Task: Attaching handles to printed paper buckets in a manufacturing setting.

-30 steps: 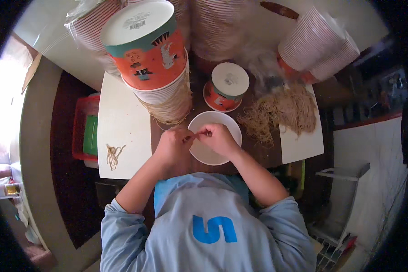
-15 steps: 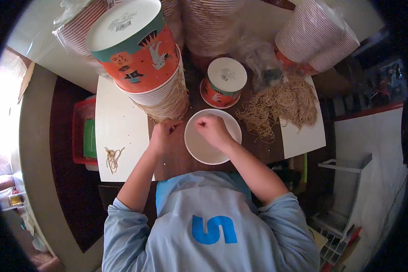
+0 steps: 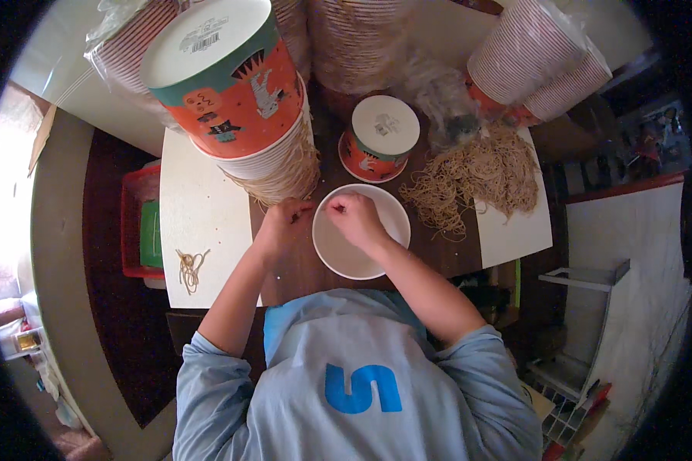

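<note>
A white-lined round paper bucket point(image 3: 361, 257) stands mouth up on the table in front of me. Over its far left rim my right hand point(image 3: 356, 223) is closed in a pinch. Facing it just outside that rim, my left hand point(image 3: 281, 224) is pinched too. What either set of fingertips grips is too small to make out. Beyond my left hand rises a tall upside-down stack of orange and green printed buckets point(image 3: 231, 100), with tan cords point(image 3: 296, 165) hanging about its lower rims. To the right lies a tangled heap of tan cord point(image 3: 488, 180).
A smaller upturned printed tub point(image 3: 384, 131) stands behind the bucket. Plastic-wrapped bucket stacks point(image 3: 527, 58) line the back. A few loose cords point(image 3: 191, 269) lie on the white board at left, beside a red bin point(image 3: 134, 230). A metal rack point(image 3: 592, 276) stands at right.
My right hand has shifted slightly left, closer to the bucket's rim and to my left hand. The bucket and the cord heap stay where they were.
</note>
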`<action>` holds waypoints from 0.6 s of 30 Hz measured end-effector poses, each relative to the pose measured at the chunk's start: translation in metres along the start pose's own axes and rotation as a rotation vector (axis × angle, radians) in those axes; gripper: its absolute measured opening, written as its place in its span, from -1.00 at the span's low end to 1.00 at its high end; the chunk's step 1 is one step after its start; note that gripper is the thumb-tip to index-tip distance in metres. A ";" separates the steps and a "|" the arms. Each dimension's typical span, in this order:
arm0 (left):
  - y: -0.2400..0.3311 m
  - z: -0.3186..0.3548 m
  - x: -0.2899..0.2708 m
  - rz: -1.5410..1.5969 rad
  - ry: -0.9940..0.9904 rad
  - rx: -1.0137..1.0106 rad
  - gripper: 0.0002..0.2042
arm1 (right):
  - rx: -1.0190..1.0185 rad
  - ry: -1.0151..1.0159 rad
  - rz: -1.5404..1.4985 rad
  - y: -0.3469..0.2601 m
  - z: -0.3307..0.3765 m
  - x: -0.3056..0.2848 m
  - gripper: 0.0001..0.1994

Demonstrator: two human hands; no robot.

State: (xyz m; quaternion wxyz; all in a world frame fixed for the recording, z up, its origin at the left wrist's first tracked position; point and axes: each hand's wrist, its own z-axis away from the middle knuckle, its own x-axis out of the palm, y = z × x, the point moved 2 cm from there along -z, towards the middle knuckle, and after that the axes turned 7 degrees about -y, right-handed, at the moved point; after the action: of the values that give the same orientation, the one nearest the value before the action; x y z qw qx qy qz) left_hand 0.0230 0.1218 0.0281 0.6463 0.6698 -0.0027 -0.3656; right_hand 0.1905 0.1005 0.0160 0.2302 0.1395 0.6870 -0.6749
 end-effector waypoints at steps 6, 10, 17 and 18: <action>0.018 -0.002 -0.004 -0.012 -0.150 0.116 -0.81 | 0.050 -0.001 -0.021 -0.007 0.001 0.001 -0.88; 0.010 0.009 0.007 -0.195 -0.130 0.161 -0.86 | 0.091 -0.188 0.049 -0.011 0.006 -0.004 -0.85; 0.023 0.063 0.032 0.154 -0.188 -0.245 -0.85 | 0.153 -0.557 0.102 -0.047 0.046 -0.037 -0.60; 0.026 0.072 0.033 0.300 -0.169 -0.277 -0.86 | 0.080 -0.529 0.169 -0.045 0.057 -0.040 -0.57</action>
State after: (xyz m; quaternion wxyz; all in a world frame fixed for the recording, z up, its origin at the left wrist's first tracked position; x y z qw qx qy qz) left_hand 0.0240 0.0399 0.0423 0.7768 0.5337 -0.1062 -0.3170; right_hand 0.2093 0.0467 0.0764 0.4514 0.0241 0.5616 -0.6930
